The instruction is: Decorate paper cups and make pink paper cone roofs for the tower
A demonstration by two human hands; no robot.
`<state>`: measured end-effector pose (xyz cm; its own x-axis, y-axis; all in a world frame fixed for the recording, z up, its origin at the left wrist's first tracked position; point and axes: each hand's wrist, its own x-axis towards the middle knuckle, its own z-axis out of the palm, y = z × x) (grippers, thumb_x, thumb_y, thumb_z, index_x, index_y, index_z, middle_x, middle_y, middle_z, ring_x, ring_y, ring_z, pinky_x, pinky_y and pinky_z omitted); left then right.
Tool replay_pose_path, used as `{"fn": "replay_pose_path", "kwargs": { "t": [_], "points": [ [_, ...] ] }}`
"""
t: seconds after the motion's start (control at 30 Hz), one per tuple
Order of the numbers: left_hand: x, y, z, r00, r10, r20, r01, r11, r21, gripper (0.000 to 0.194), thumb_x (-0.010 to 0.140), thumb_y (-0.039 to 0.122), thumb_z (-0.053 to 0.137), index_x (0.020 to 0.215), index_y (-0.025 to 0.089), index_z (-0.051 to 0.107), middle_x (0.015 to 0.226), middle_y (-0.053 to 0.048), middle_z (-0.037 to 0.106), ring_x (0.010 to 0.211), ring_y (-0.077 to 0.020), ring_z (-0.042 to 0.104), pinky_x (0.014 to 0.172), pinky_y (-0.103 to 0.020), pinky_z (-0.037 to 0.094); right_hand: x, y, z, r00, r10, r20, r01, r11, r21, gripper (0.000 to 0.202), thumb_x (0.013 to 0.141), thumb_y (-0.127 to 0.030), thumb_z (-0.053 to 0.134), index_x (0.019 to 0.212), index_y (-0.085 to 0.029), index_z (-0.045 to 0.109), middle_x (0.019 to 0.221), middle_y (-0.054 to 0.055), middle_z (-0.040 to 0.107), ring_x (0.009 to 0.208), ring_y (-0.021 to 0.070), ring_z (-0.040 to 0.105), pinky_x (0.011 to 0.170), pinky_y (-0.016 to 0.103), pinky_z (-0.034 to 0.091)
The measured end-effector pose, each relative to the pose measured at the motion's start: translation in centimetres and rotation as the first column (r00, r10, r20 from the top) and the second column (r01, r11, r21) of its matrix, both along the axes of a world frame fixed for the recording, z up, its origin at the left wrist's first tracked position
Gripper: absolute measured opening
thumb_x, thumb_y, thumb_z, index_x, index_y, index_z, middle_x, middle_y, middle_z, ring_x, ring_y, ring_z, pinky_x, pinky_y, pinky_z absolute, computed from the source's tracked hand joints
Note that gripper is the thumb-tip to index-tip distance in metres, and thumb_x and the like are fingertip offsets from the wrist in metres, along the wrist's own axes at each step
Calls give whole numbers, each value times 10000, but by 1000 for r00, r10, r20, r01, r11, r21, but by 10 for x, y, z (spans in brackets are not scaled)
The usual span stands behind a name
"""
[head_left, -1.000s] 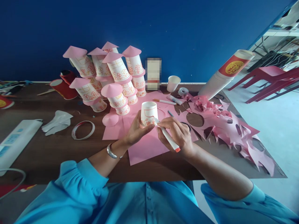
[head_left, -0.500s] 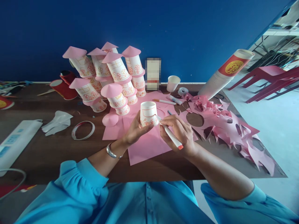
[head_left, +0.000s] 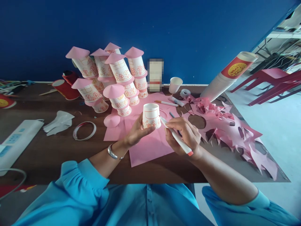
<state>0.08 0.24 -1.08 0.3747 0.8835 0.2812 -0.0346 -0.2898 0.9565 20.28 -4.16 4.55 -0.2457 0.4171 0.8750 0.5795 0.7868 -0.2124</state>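
A white paper cup (head_left: pixel 151 113) with red-drawn flowers and a rectangular outline is in my left hand (head_left: pixel 136 132), whose fingers wrap its left side and base. My right hand (head_left: pixel 184 134) grips a white marker (head_left: pixel 179 141) with a red end cap, its tip close to the cup's right side. Pink paper sheets (head_left: pixel 150 153) lie beneath both hands. Behind to the left stand several decorated cup towers with pink cone roofs, the nearest tower (head_left: pixel 115 99) among them. A loose pink paper cone (head_left: pixel 111 121) rests on the sheet.
At right are pink paper scraps (head_left: pixel 235 125) and a tall leaning stack of paper cups (head_left: pixel 221 81). A single cup (head_left: pixel 175 84) and a tape roll (head_left: pixel 185 93) stand near the blue wall. A power strip (head_left: pixel 18 142) and a white ring (head_left: pixel 84 130) lie at left.
My right hand with the marker has moved slightly right, and the marker tip has drawn away from the cup's face. My left hand still holds the cup.
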Motion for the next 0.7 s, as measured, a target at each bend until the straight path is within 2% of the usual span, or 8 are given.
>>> {"fn": "replay_pose_path", "kwargs": {
  "t": [0.1, 0.5, 0.7],
  "points": [
    [0, 0, 2, 996, -66, 64, 70, 995, -70, 492, 875, 527, 792, 1230, 229, 629, 1089, -82, 708, 1081, -285, 667, 945, -432, 561, 1, 1, 0, 1000, 8, -13, -8, 1000, -14, 200, 958, -111, 643, 1116, -232, 625, 878, 31, 741, 767, 182, 743, 639, 301, 602],
    [3, -2, 7, 998, -45, 33, 48, 994, -99, 502, 857, 562, 796, 1176, 218, 617, 1039, -65, 673, 990, -255, 634, 906, -423, 556, 1, 4, 2, 1000, -10, -12, 9, 1000, -11, 223, 952, -97, 649, 1127, -232, 619, 879, 27, 735, 765, 182, 738, 620, 287, 593],
    [3, -3, 8, 999, -50, 10, 51, 995, -81, 511, 867, 569, 789, 1198, 216, 624, 1074, -82, 695, 1028, -270, 655, 922, -434, 565, 1, 5, 2, 1000, -14, -3, 14, 1000, -22, 192, 974, -108, 639, 1120, -230, 613, 882, 31, 727, 773, 179, 733, 616, 290, 589]
  ]
}}
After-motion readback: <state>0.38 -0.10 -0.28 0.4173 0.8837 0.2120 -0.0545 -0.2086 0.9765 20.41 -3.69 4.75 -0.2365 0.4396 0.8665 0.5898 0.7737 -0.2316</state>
